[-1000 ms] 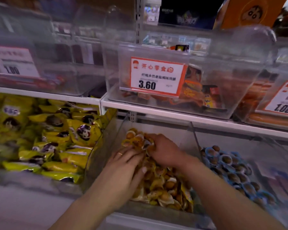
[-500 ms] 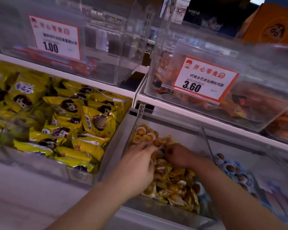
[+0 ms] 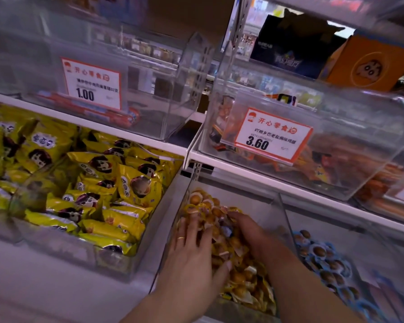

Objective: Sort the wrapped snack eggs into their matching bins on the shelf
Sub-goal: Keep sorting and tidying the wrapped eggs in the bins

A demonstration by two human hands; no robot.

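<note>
While both hands lie buried in the same heap, main risk: raking the wrong wrappers along, or flicking loose eggs over the low clear divider [image 3: 287, 220] into the neighbouring bin. Cause, as judged: spread fingers sweeping many small slippery packs at once, view blurred, colours hard to check.

Left hand [image 3: 191, 250]: palm down, fingers straight and splayed, pressing flat on the yellow-wrapped eggs [image 3: 240, 276]; ring on one finger; thumb stretched right along the pile. No pack pinched, as far as visible.

Right hand [image 3: 247, 227]: reaching from the right, knuckles up, fingers curled down into the pile at its far part. Whether gripping an egg or only digging: cannot tell, fingertips hidden among wrappers.

Forearms coming in from the near edge, converging over the middle bin [image 3: 173, 231], wrists low, close to the rim. Second risk: forearm dragging packs out over the near edge on withdrawal.

Outward: blue-wrapped eggs [image 3: 322, 252] in the bin just right of the divider, apart from the yellow ones. Left bin holding yellow snack bags [image 3: 107, 190]. Upper shelf [image 3: 266, 176] carrying clear bins with price tags, 1.00 [image 3: 91, 82] far left, 3.60 [image 3: 271, 136] far right. Any stray blue pack within the yellow heap: possibly one near the right fingers, too blurred to confirm.
</note>
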